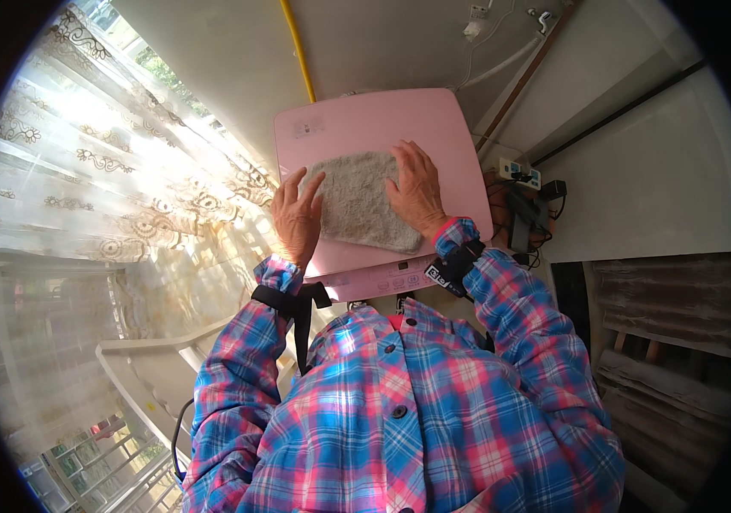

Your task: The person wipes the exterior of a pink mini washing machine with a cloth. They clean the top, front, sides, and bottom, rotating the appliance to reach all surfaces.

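A grey fluffy cloth (365, 202) lies flat on the pink lid (365, 118) of what looks like a washing machine. My left hand (296, 215) is at the cloth's left edge, palm down, with its fingers apart. Over the right edge of the cloth lies my right hand (416, 189), its thumb spread away from the fingers. Neither hand is closed around the cloth. Below the lid's front edge runs a pink control panel (397, 279) with round buttons and a small display, partly covered by my right sleeve.
A power strip (519, 173) with plugs, black adapters (519, 221) and tangled cables stands right of the machine. Patterned sheer curtains (83, 160) hang on the left. A yellow hose (299, 51) and a brown pipe (526, 77) run behind. A white panel (147, 372) stands lower left.
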Tool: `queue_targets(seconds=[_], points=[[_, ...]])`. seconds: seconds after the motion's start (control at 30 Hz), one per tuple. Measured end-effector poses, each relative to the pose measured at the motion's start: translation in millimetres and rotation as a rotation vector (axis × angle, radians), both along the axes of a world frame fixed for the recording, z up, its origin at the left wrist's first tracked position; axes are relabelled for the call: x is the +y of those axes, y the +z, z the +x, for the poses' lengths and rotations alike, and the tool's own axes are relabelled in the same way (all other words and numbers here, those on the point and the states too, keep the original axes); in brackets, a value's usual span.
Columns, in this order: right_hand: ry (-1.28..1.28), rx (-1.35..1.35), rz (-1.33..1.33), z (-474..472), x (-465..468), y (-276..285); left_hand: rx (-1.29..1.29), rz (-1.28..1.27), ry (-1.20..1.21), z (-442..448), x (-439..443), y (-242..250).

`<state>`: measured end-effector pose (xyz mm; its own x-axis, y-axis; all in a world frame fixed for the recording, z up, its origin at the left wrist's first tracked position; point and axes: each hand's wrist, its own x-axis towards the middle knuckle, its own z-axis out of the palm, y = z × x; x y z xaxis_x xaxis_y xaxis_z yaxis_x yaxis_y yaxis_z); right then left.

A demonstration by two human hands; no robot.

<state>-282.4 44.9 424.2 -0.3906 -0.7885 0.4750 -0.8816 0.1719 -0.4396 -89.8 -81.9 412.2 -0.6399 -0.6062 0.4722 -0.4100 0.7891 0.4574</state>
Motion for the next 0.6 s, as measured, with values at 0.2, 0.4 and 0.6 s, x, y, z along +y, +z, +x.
queue_targets(seconds=[0.2, 0.4, 0.6], points=[[0.103, 0.107, 0.354, 44, 14, -55, -0.239, -0.122, -0.183, -22, 9, -33], [0.128, 0.113, 0.324, 50, 30, -67, -0.331, -0.167, -0.197, 3, 27, -51], [0.364, 0.139, 0.276, 64, 69, -70, -0.332, 0.012, -0.196, 53, 79, -46]])
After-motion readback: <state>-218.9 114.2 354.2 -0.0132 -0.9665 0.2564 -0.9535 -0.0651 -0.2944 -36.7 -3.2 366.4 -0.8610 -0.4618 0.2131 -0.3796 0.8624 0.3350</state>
